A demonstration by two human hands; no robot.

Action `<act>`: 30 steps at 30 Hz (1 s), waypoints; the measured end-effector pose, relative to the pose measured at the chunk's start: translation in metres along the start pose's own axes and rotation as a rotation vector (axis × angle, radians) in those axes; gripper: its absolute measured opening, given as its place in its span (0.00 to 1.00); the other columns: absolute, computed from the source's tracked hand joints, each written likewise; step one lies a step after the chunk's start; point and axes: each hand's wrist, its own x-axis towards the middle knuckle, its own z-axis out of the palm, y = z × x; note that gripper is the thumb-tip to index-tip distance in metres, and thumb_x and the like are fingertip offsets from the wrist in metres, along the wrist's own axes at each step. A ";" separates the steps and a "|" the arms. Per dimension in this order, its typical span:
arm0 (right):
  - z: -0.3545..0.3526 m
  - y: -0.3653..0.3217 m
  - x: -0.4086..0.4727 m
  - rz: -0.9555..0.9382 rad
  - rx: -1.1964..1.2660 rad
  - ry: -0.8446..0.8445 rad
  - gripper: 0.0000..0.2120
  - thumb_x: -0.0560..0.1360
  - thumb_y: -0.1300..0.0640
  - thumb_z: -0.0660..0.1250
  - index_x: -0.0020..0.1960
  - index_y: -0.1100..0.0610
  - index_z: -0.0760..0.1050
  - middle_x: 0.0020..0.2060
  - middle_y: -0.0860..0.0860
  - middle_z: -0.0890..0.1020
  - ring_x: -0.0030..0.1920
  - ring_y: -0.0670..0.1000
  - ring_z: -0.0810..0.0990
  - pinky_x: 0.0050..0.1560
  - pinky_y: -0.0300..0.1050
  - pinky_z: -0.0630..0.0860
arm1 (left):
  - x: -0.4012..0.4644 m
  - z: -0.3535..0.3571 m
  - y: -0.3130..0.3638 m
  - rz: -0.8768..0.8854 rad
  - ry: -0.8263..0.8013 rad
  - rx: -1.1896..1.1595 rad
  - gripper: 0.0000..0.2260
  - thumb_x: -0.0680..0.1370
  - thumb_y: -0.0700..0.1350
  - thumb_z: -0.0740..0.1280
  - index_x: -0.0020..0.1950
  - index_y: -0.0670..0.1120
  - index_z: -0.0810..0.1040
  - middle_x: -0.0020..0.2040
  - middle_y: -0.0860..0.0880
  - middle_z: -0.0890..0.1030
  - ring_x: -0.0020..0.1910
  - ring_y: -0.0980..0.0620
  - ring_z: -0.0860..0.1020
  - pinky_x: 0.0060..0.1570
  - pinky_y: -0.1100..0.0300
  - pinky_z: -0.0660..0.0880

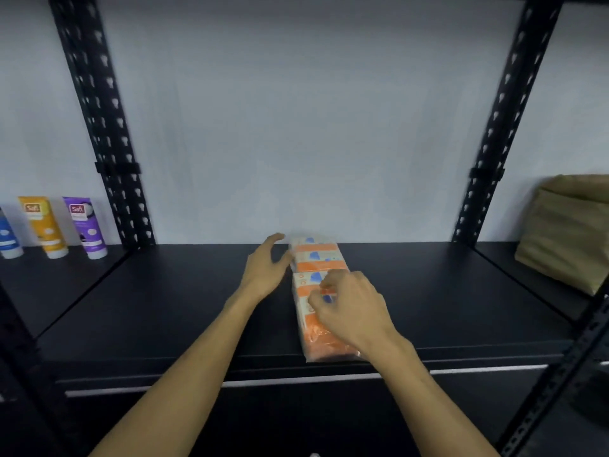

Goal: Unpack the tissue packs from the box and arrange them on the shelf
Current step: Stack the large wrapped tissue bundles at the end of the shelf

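Orange-and-white tissue packs [318,275] lie in a row running front to back on the black shelf [164,308], mid-bay. From the head view, the left hand [265,268], fingers spread, steadies the row's left side. The right hand [349,308] seems, through blur, to pinch the nearest wrapper. Best push gently, keeping edges flush.
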 end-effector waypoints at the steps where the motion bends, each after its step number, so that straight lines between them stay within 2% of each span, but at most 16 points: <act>1: -0.003 -0.006 0.006 -0.002 -0.014 0.012 0.19 0.78 0.44 0.61 0.62 0.53 0.78 0.61 0.50 0.79 0.61 0.53 0.75 0.58 0.54 0.76 | -0.004 -0.006 -0.011 -0.010 -0.025 0.130 0.24 0.82 0.53 0.66 0.78 0.51 0.67 0.75 0.50 0.71 0.73 0.49 0.70 0.66 0.59 0.70; 3: 0.003 -0.017 0.025 0.012 -0.097 -0.025 0.26 0.78 0.40 0.60 0.72 0.52 0.70 0.70 0.52 0.71 0.70 0.57 0.67 0.66 0.63 0.69 | -0.011 -0.016 -0.029 -0.053 -0.108 0.346 0.26 0.83 0.55 0.64 0.79 0.48 0.66 0.76 0.47 0.71 0.74 0.45 0.69 0.71 0.50 0.68; 5: 0.020 -0.024 0.047 0.041 -0.234 -0.104 0.33 0.78 0.35 0.58 0.78 0.48 0.60 0.78 0.55 0.59 0.76 0.62 0.56 0.68 0.71 0.63 | -0.016 -0.018 -0.037 -0.068 -0.197 0.510 0.27 0.84 0.57 0.60 0.79 0.44 0.65 0.78 0.43 0.68 0.76 0.44 0.66 0.74 0.48 0.65; 7: 0.037 -0.023 0.063 0.074 -0.339 -0.192 0.35 0.78 0.33 0.57 0.80 0.47 0.55 0.80 0.55 0.52 0.78 0.66 0.50 0.69 0.75 0.58 | -0.017 -0.015 -0.038 -0.030 -0.243 0.653 0.28 0.85 0.59 0.56 0.78 0.42 0.65 0.79 0.41 0.65 0.78 0.43 0.63 0.75 0.48 0.63; 9: 0.042 -0.016 0.070 0.103 -0.334 -0.254 0.33 0.79 0.36 0.57 0.80 0.46 0.56 0.81 0.53 0.54 0.79 0.65 0.50 0.70 0.74 0.58 | -0.017 -0.014 -0.037 -0.015 -0.248 0.701 0.28 0.85 0.59 0.54 0.79 0.42 0.64 0.80 0.41 0.63 0.79 0.43 0.61 0.77 0.48 0.60; 12: 0.032 0.002 0.069 0.085 -0.279 -0.238 0.28 0.80 0.41 0.57 0.78 0.46 0.61 0.79 0.51 0.59 0.78 0.62 0.54 0.71 0.72 0.58 | -0.016 -0.014 -0.036 -0.019 -0.255 0.699 0.29 0.85 0.59 0.54 0.80 0.43 0.62 0.81 0.42 0.61 0.80 0.44 0.58 0.78 0.49 0.57; 17: 0.000 0.059 0.068 0.095 -0.227 -0.214 0.28 0.80 0.39 0.56 0.78 0.43 0.61 0.80 0.48 0.59 0.79 0.57 0.54 0.73 0.70 0.54 | -0.015 -0.009 -0.031 -0.011 -0.248 0.740 0.27 0.85 0.58 0.54 0.79 0.43 0.65 0.80 0.42 0.63 0.80 0.44 0.60 0.77 0.48 0.59; 20: -0.024 0.105 0.067 0.136 -0.230 -0.197 0.29 0.78 0.37 0.56 0.78 0.41 0.60 0.80 0.46 0.60 0.80 0.55 0.54 0.72 0.69 0.55 | -0.018 0.003 -0.021 -0.003 -0.281 0.677 0.27 0.85 0.58 0.55 0.79 0.43 0.64 0.81 0.43 0.61 0.81 0.44 0.57 0.79 0.46 0.56; 24: -0.057 0.166 0.070 0.217 -0.235 -0.156 0.30 0.77 0.35 0.56 0.78 0.40 0.60 0.79 0.45 0.60 0.79 0.54 0.55 0.72 0.69 0.55 | -0.018 0.053 0.013 0.044 -0.381 0.612 0.29 0.85 0.61 0.53 0.81 0.45 0.61 0.82 0.43 0.57 0.82 0.43 0.51 0.80 0.46 0.50; 28: -0.090 0.223 0.077 0.305 -0.258 -0.137 0.32 0.75 0.34 0.57 0.78 0.39 0.61 0.78 0.45 0.63 0.77 0.54 0.60 0.72 0.68 0.58 | -0.009 0.124 0.056 0.091 -0.473 0.581 0.30 0.85 0.61 0.53 0.82 0.44 0.58 0.83 0.44 0.53 0.82 0.42 0.48 0.80 0.46 0.47; 30: -0.102 0.249 0.085 0.344 -0.247 -0.125 0.33 0.73 0.31 0.57 0.77 0.39 0.63 0.78 0.46 0.63 0.77 0.54 0.61 0.73 0.68 0.59 | -0.003 0.159 0.080 0.087 -0.548 0.581 0.32 0.84 0.62 0.52 0.83 0.45 0.56 0.84 0.46 0.51 0.82 0.39 0.44 0.79 0.44 0.45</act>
